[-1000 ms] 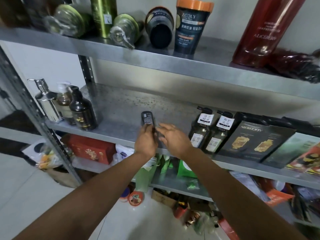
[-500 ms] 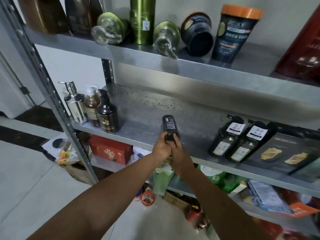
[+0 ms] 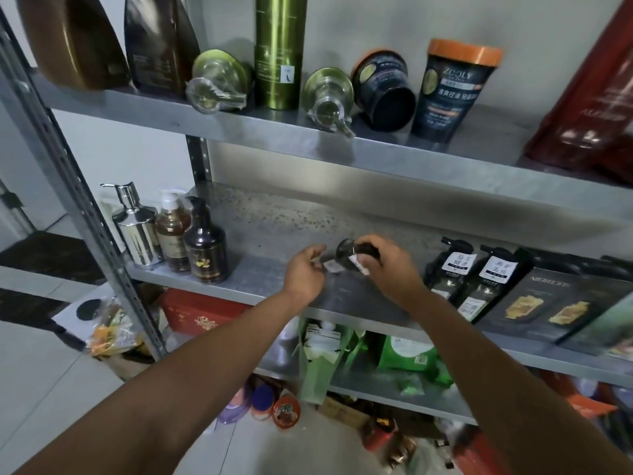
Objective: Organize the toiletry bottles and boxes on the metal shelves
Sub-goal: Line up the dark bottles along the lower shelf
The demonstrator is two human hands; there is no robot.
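Spanning the view, the metal shelves (image 3: 274,231) carry standing pump bottles (image 3: 171,234) at the middle shelf's left end and two dark labelled bottles (image 3: 455,279) toward its right. Above the bare stretch near that shelf's front edge, the right grip (image 3: 387,269) wraps a small dark bottle (image 3: 347,255), tipped sideways. The left grip (image 3: 303,272) sits just beside its label, fingers loosely curled; whether it touches, I cannot tell. The step looks like placing: next, turn the bottle upright and set it down.

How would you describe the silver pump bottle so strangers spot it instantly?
Find the middle shelf. At its left end, the silver pump bottle stands leftmost of three. It alone is chrome; beside it stand an amber bottle and a dark brown bottle.
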